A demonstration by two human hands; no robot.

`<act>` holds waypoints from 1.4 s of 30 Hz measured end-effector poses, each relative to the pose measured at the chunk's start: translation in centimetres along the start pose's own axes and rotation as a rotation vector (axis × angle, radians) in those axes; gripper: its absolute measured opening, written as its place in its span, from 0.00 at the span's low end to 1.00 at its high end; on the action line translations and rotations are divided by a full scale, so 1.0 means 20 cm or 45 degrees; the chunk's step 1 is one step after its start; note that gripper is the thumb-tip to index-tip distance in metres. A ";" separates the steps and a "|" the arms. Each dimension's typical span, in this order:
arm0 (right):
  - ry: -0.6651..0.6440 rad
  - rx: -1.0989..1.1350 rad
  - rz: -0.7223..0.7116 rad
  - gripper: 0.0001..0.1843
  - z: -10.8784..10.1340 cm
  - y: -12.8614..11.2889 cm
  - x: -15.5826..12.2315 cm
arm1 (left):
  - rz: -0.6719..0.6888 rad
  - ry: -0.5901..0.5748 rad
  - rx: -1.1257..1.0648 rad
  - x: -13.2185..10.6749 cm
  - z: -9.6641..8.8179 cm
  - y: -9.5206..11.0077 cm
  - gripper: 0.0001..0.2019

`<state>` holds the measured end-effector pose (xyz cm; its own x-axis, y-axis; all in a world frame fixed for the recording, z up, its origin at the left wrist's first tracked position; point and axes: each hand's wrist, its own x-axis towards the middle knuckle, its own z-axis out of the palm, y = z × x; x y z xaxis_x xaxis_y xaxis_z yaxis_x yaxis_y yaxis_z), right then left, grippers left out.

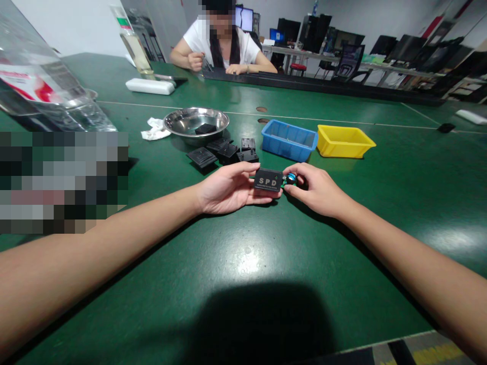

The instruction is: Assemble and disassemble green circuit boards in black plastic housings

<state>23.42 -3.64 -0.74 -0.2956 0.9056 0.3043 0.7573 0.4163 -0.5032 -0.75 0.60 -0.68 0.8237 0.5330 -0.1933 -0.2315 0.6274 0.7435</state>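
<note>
A small black box [268, 180] with the letters "SPD" on its face sits just above the bench [243, 263], near the middle of the view, held between both hands. The left hand [224, 188] is closed around the box's left end, thumb on top and fingers curled beneath. The right hand [317, 188] pinches a small green and blue part [291, 178] that touches the box's right end. Whether this part sits inside the box or only against it cannot be told.

Just beyond the left hand lies a loose cluster of black housings [224, 152], some flat and some tilted, touching one another. Behind them stands a steel bowl [196, 121] with one black piece [205, 129] in it, and a crumpled white tissue [154, 129] lies against the bowl's left side. To the right of the cluster a blue bin [289, 140] and a yellow bin [344, 141] stand side by side, nearly touching. What they hold is not visible.

At the far left a clear plastic bottle [45, 86] with a red and white label looms close to the camera. Farther back a white oblong block [150, 86] lies on the green surface. Across the bench a person in a white shirt [220, 45] sits with both forearms resting on it, well apart from the box.
</note>
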 end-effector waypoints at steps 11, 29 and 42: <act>-0.042 -0.008 -0.017 0.11 -0.01 0.00 0.00 | 0.002 -0.001 -0.003 0.00 0.00 0.00 0.16; -0.033 -0.010 -0.034 0.11 0.00 0.00 0.00 | -0.019 0.070 0.009 0.00 0.02 0.00 0.16; -0.034 -0.006 -0.030 0.11 -0.01 0.00 0.00 | -0.019 0.056 0.011 0.00 0.02 0.01 0.16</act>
<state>23.44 -3.63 -0.61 -0.3288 0.8973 0.2944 0.7526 0.4373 -0.4924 -0.59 0.48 -0.35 0.8035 0.5483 -0.2319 -0.2148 0.6303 0.7460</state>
